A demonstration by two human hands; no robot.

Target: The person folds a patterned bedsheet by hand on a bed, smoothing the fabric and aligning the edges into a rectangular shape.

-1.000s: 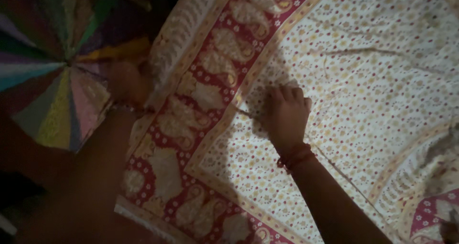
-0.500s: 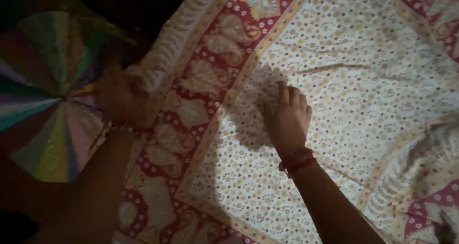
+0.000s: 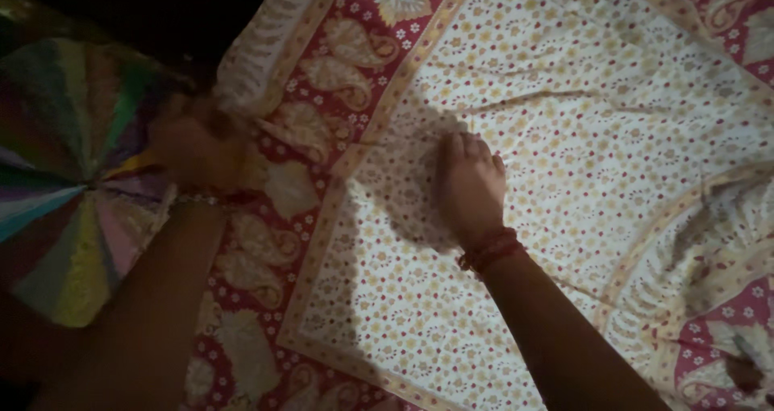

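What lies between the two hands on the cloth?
Only cloth itself: its red paisley border and a strip of the cream dotted field run between the left hand and the right hand, seen in the head view.

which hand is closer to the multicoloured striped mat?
Left. The left hand sits at the cloth's red border, right beside the multicoloured mat. The right hand lies flat on the cream centre, farther away.

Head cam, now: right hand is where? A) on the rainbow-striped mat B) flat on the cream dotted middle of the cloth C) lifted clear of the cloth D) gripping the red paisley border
B: the right hand lies palm down on the cream centre of the patterned cloth, inside its red border.
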